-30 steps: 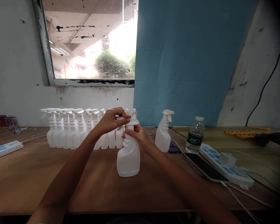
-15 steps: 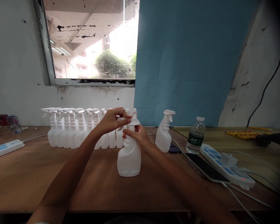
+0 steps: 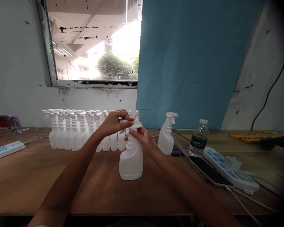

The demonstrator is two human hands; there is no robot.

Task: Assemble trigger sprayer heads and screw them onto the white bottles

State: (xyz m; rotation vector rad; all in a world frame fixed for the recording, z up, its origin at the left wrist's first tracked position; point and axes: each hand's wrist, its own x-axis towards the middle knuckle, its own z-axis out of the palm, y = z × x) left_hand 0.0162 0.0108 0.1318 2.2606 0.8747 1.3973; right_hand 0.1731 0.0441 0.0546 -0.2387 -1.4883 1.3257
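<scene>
A white spray bottle [image 3: 131,162] stands upright on the brown table in front of me. My left hand [image 3: 115,122] is closed on its trigger head, thumb and fingers pinching the top. Around the bottle's neck, just under the head, my right hand [image 3: 142,138] is wrapped, with some fingers hidden behind it. Several more white spray bottles [image 3: 75,135] stand in a row behind, to the left, partly covered by my left hand and forearm. One separate spray bottle [image 3: 166,137] stands upright to the right of my hands.
A clear water bottle [image 3: 198,138], a phone [image 3: 210,170] and a power strip [image 3: 217,157] with cables lie to the right. Another power strip [image 3: 8,150] is at the left. At far right, a dark hand [image 3: 272,143] is near yellow strips [image 3: 246,137].
My right hand's fingers have shifted slightly at the bottle's neck. The spray bottle stays in the same place and my left hand keeps its hold on the head.
</scene>
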